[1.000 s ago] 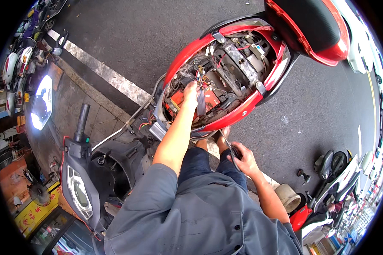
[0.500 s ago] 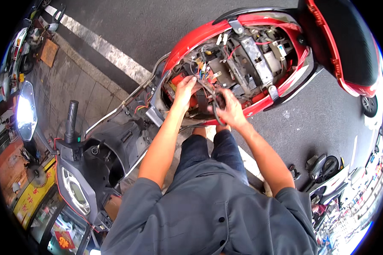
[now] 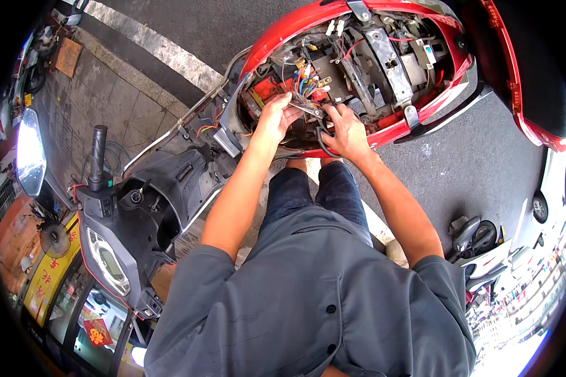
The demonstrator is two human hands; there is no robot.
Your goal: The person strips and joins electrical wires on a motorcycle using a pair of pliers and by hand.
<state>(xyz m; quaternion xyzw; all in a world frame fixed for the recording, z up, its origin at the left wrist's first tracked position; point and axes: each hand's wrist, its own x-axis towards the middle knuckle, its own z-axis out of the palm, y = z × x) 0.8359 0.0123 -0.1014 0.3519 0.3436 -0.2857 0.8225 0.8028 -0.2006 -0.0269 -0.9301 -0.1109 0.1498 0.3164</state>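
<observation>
A scooter's red rear body [image 3: 267, 50] lies uncovered in front of me, its inner frame and wiring exposed. My left hand [image 3: 275, 120] pinches the near end of a greyish wiring harness [image 3: 309, 108] between thumb and fingers. Facing it, my right hand [image 3: 347, 133] is closed on the same harness, where a black cable [image 3: 324, 143] loops down past the fingers. Colourful wires and plugs [image 3: 308, 81] fan out just beyond both hands. A red part [image 3: 267, 87] sits inside the body by my left hand. The fingertips of my right hand are partly hidden.
A metal cross bracket [image 3: 387, 63] spans the body's opening. The black seat [image 3: 538, 69] is tipped up at the far right. To the left stand the scooter's handlebar grip [image 3: 98, 157], mirror [image 3: 31, 154] and dashboard [image 3: 109, 264]. Another parked scooter [image 3: 478, 235] is at the right.
My right hand has moved up and closed in on the harness, its fingers now more curled. My left hand keeps its pinch. The whole view has shifted slightly.
</observation>
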